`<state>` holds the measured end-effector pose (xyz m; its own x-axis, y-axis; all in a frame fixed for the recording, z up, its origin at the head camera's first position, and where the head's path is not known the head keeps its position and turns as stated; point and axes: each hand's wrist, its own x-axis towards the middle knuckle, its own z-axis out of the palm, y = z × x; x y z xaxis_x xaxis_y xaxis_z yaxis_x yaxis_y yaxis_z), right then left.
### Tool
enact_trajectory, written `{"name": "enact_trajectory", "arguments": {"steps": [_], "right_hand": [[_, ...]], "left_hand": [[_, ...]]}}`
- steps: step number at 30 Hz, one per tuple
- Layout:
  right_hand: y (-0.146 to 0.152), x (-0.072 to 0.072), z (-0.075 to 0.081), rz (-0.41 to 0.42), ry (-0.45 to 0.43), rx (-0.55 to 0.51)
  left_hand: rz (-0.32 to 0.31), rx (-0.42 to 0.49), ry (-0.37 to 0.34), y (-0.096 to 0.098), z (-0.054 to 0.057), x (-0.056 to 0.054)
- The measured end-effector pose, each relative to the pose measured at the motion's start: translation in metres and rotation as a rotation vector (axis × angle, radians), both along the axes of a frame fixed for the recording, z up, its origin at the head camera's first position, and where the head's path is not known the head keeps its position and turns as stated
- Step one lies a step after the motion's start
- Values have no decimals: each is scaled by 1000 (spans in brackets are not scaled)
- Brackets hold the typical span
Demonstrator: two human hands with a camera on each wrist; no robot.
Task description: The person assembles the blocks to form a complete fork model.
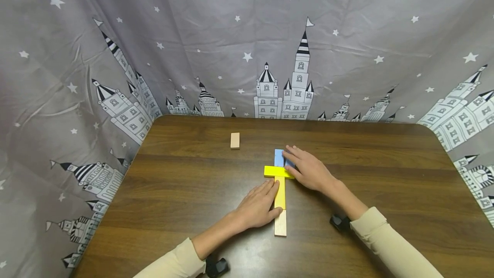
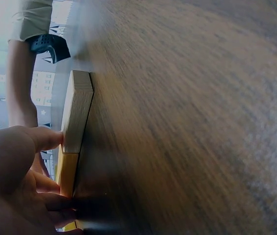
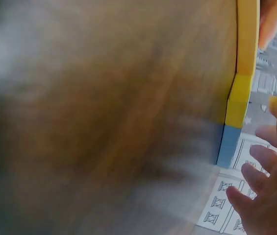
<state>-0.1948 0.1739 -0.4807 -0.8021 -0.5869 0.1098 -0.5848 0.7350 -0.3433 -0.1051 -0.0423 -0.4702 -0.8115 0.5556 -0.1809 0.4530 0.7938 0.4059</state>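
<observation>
Flat wooden blocks lie in a row on the table: two blue blocks (image 1: 279, 158) at the far end, a bright yellow block (image 1: 272, 171) set crosswise, an orange-yellow block (image 1: 280, 194) lengthwise, and a plain wood block (image 1: 280, 226) nearest me. My left hand (image 1: 257, 207) rests along the row's left side, its thumb at the joint of the orange-yellow and plain blocks, fingertips touching the orange-yellow one. My right hand (image 1: 310, 170) is over the far right side, with loosely spread fingers partly hiding the right blue block and thumb at the crosswise block's right end.
Another plain wood block (image 1: 235, 141) lies apart at the back left of the brown wooden table (image 1: 185, 209). Behind the table hangs a grey curtain (image 1: 231, 33) printed with castles and stars. Black wrist cameras sit under both forearms.
</observation>
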Motion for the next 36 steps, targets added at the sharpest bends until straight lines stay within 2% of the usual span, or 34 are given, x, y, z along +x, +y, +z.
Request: {"name": "enact_trajectory", "arguments": {"steps": [9, 20, 28, 31, 33, 36], "right_hand": [[0, 12, -3, 74, 31, 42], [1, 13, -7, 94, 39, 58], [0, 13, -6, 101, 37, 54], [0, 14, -6, 99, 34, 51], [0, 13, -7, 102, 44, 46], [0, 12, -7, 107, 57, 39]], "left_hand": [[-5, -3, 10, 0, -1, 0], [4, 6, 4, 0, 0, 1], [26, 66, -14, -3, -1, -1], [51, 104, -7, -5, 2, -2], [88, 146, 11, -8, 6, -6], [172, 242, 52, -19, 13, -19]]}}
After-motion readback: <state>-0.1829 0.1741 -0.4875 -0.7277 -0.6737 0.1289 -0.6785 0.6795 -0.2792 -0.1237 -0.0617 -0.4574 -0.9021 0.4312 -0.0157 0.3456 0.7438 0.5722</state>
